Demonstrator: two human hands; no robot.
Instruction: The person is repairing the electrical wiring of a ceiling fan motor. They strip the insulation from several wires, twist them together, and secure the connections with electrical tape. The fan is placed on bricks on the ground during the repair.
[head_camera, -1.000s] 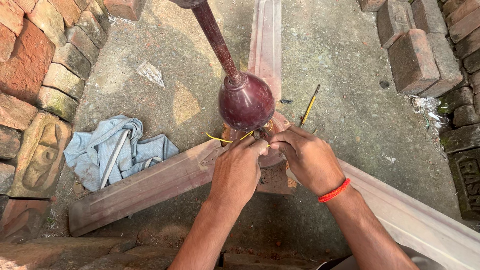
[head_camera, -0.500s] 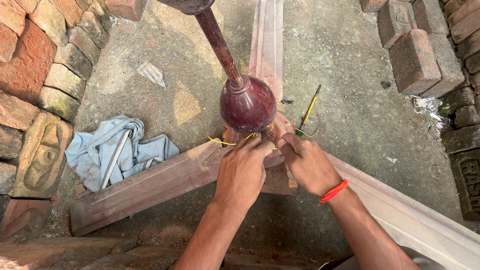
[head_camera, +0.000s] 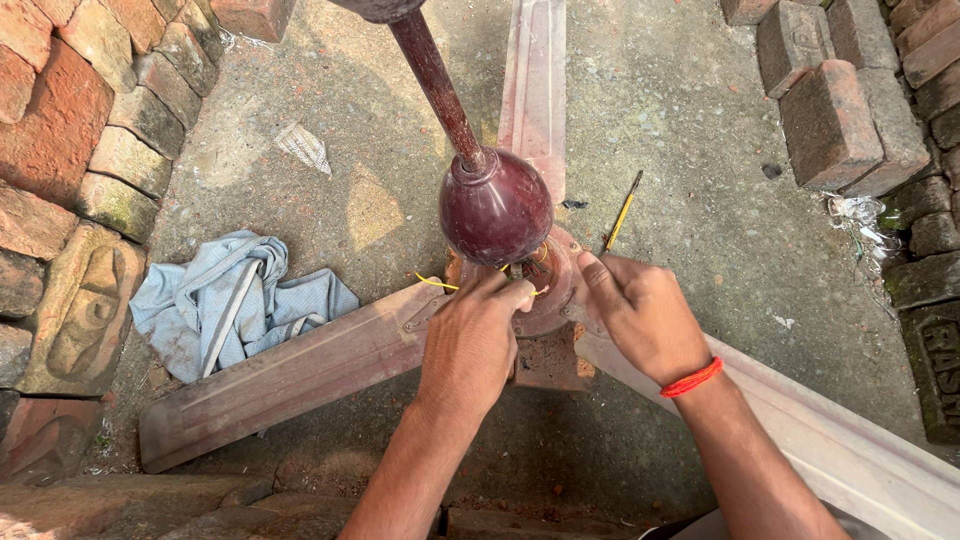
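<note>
A dismantled ceiling fan (head_camera: 520, 300) lies on the concrete floor (head_camera: 700, 190), its 3 long maroon blades (head_camera: 290, 375) spreading out from the motor hub, one running away at the top, one toward the lower left, one toward the lower right. With the motor at its centre it is probably heavy and stiff, the thin blades likely to flex, so the hub or the downrod (head_camera: 432, 80) looks the safer place to grip. The glossy maroon canopy cup (head_camera: 495, 205) sits low on the rod just above the hub and looks smooth and slippery. Just below the cup, thin yellow wires (head_camera: 432, 284) poke out, soft and easily kinked. The left hand (head_camera: 470, 340) reaches in from below the hub, fingers bunched at the wiring, though whether they pinch a wire I cannot tell. The right hand (head_camera: 645, 315), with a red thread at the wrist, rests on the hub's right rim, fingers loosely curled, thumb pressing. A blue cloth (head_camera: 235, 300) lies left of the hub; a yellow screwdriver (head_camera: 622, 212) lies just right of the cup.
</note>
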